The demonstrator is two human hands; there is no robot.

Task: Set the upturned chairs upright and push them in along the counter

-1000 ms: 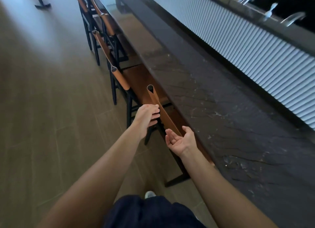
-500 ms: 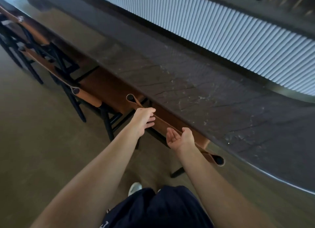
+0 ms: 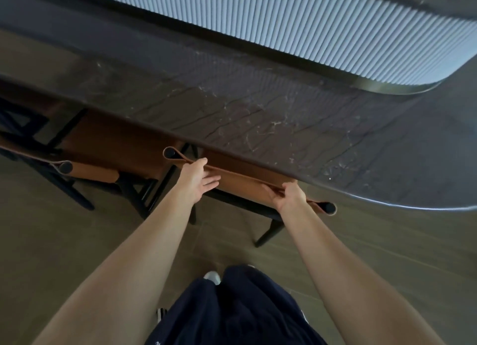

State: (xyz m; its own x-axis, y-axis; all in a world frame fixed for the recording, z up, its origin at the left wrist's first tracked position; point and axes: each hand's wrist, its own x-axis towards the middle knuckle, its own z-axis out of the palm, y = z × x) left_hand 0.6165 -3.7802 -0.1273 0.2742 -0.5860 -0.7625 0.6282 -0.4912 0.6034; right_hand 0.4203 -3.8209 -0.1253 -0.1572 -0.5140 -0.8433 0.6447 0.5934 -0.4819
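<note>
The right hand (image 3: 287, 196) clasps the tan backrest (image 3: 240, 182), the left hand (image 3: 197, 182) rests straight-fingered against it (seat mostly hidden beneath the counter (image 3: 258, 117), neighbouring chair (image 3: 85, 169) cut off at left)

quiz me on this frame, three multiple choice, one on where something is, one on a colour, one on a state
1. Where is the seat of the chair being held?
A. lying sideways on the floor
B. partly under the counter edge
C. stacked on another chair

2. What colour is the backrest?
A. white
B. green
C. tan

3. What is the right hand doing?
A. gripping the backrest
B. hanging free
C. holding a cloth

Answers:
1 B, the seat runs in beneath the dark counter edge.
2 C, the strap across the chair's back is tan.
3 A, its fingers curl round the backrest's top edge.
</note>
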